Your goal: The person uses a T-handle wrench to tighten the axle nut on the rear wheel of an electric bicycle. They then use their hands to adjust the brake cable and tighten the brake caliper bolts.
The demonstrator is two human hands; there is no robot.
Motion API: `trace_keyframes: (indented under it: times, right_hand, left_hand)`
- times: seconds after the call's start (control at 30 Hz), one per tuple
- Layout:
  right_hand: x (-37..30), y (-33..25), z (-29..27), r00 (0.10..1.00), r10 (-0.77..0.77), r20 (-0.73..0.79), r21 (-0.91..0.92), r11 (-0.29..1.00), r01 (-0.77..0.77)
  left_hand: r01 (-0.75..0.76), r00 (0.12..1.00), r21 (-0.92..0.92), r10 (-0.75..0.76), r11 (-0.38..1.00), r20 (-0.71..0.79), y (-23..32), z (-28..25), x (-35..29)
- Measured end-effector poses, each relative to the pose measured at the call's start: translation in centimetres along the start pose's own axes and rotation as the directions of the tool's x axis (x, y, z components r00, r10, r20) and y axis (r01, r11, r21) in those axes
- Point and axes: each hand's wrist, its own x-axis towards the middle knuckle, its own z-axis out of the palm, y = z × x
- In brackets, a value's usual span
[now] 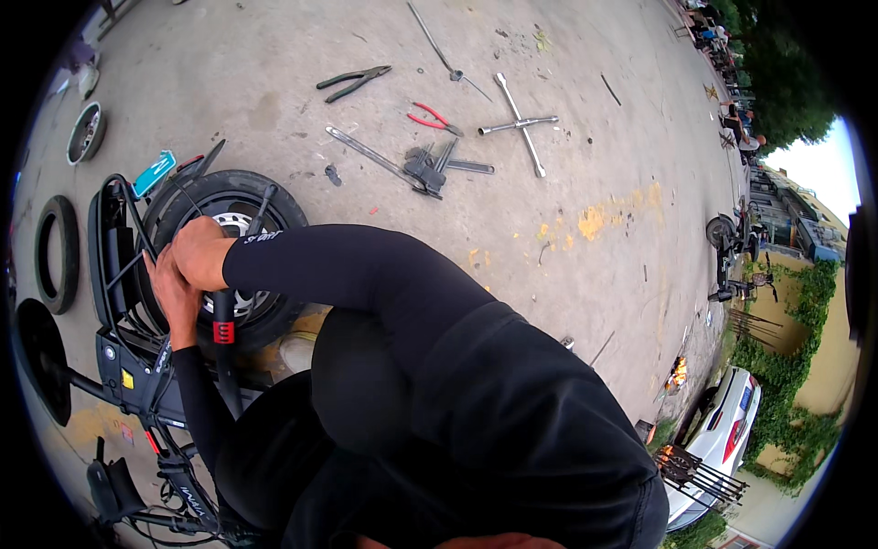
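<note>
An electric scooter (pixel 114 352) lies on its side at the left, its wheel with a black tire (pixel 285 203) facing up. My left hand (pixel 172 291) and my right hand (pixel 201 252) are pressed together over the tire's left part, beside the black rear frame. The right hand is curled, its fingertips hidden beneath it. The left hand's fingers are bent close against the right one. Whatever they grip is covered by the hands. A black tube with a red band (pixel 223 331) runs below my right wrist.
Pliers (pixel 355 82), red-handled pliers (pixel 433 119), a cross wrench (pixel 519 123) and a clamp-like metal tool (pixel 426 172) lie on the concrete. Further left are a loose tire (pixel 57 254) and a round bowl (pixel 87 133). A white car (pixel 722 435) stands far right.
</note>
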Motion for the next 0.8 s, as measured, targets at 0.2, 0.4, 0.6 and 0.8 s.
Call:
trace_keyframes:
  times: [0.2, 0.4, 0.6, 0.8]
  right_hand:
    - [0.3, 0.3, 0.4, 0.998, 0.049, 0.029, -0.067, 0.997, -0.047]
    - [1.0, 0.9, 1.2, 0.999, 0.042, -0.005, -0.033, 0.999, -0.043]
    - [1.7, 0.7, 2.3, 1.0, 0.001, -0.007, -0.136, 0.991, -0.001]
    - [1.6, 0.7, 1.8, 1.0, 0.017, 0.002, -0.123, 0.992, -0.017]
  left_hand:
    - [-0.002, 0.999, -0.031, 0.001, 1.0, -0.037, 0.0, 0.9, 0.0]
    - [0.003, 0.997, -0.053, -0.007, 0.999, -0.081, -0.1, 0.9, -0.1]
    - [-0.008, 0.997, -0.048, 0.004, 0.999, -0.071, -0.5, 1.2, -0.2]
    - [0.014, 0.998, -0.053, -0.017, 0.999, -0.064, -0.5, 0.8, -0.3]
